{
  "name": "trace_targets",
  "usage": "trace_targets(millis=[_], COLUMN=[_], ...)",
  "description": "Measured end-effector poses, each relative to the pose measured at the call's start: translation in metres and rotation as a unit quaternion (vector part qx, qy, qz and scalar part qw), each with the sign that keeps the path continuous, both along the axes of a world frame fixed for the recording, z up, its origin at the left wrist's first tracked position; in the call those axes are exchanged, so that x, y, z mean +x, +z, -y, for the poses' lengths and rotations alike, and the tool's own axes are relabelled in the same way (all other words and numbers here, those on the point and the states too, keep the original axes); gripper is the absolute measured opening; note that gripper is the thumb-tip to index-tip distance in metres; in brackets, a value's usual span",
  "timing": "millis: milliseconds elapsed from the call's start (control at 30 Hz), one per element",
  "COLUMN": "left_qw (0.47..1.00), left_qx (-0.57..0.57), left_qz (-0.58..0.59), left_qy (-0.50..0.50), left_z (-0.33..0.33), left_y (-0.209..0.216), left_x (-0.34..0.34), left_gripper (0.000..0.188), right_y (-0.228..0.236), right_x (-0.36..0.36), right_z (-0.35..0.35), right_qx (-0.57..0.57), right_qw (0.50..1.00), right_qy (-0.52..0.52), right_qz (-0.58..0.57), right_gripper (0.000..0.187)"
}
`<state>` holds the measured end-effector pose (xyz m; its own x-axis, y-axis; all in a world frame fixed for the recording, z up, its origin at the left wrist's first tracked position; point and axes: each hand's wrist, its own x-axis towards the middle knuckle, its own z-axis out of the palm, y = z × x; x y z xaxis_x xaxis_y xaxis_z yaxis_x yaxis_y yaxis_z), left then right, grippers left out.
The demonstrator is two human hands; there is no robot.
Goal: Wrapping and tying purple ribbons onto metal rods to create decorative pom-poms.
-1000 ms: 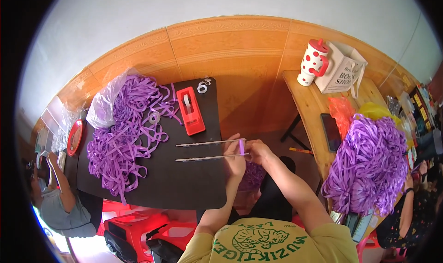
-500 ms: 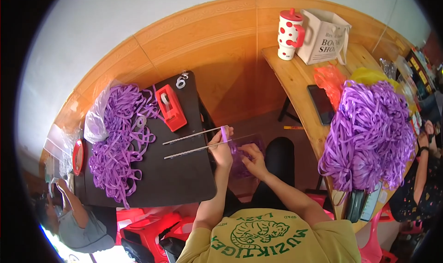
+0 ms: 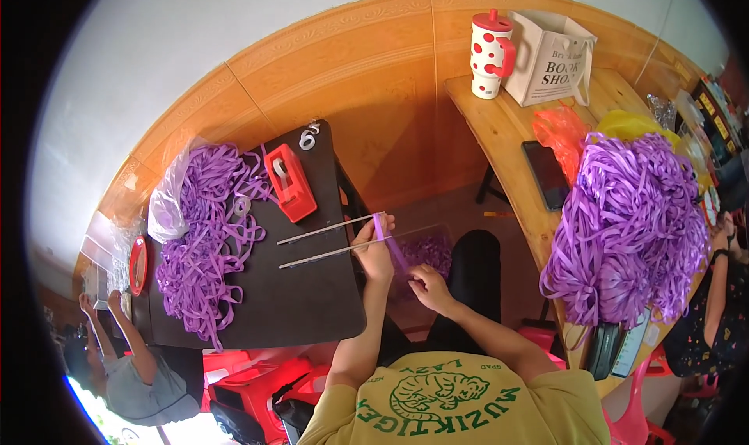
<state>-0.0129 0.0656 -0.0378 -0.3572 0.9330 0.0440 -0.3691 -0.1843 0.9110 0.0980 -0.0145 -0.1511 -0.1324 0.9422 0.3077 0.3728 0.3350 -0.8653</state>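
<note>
Step in hand: the person appears to be winding or looping a purple ribbon strip (image 3: 388,242) around the near ends of two thin metal rods (image 3: 328,242) that lie side by side on the dark worktop (image 3: 312,304).
Left hand: the left hand (image 3: 374,251) rests at the rods' ends by the worktop's edge, its grip pinched together on the strip where it crosses the rods.
Right hand: the right hand (image 3: 429,286) sits lower, just off the worktop, fingers closed on the strip's free end, which runs taut up to the rods.
Ribbon supply: a loose purple ribbon heap (image 3: 204,234) lies on the worktop's far left, well apart from the hands; a bigger purple ribbon mass (image 3: 632,226) sits on the wooden table (image 3: 499,125) to the right.
Nearby: a red tape dispenser (image 3: 290,181) stands just beyond the rods.
Next move calls for: judging by the pose, keeping the strip taut while the left pinch holds the wrap in place on the rods.
</note>
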Motion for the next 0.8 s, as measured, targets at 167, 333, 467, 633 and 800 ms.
trace_targets(millis=[167,333,467,633,800], left_qw=[1.0,0.99,0.986,0.986,0.985], left_qx=[-0.013,-0.106,-0.121,-0.103,-0.111], left_qz=[-0.016,-0.009,-0.005,-0.019,-0.017], left_qy=[-0.018,-0.092,-0.115,-0.126,-0.13], left_z=[0.014,0.049,0.066,0.074,0.08], left_y=[-0.011,-0.036,-0.042,-0.035,-0.026], left_x=[0.0,-0.008,-0.015,-0.019,-0.021], left_gripper=[0.02,0.018,0.018,0.017,0.013], right_y=[0.005,0.007,0.014,0.019,0.026], right_x=[0.012,0.007,0.005,0.004,0.006], right_z=[0.021,0.035,0.042,0.049,0.054], right_qx=[0.011,-0.057,-0.181,-0.203,-0.184], right_qw=[1.0,0.991,0.961,0.95,0.945], right_qy=[0.016,0.043,0.122,0.155,0.192], right_qz=[-0.005,-0.116,-0.171,-0.178,-0.19], right_gripper=[0.022,0.032,0.031,0.033,0.038])
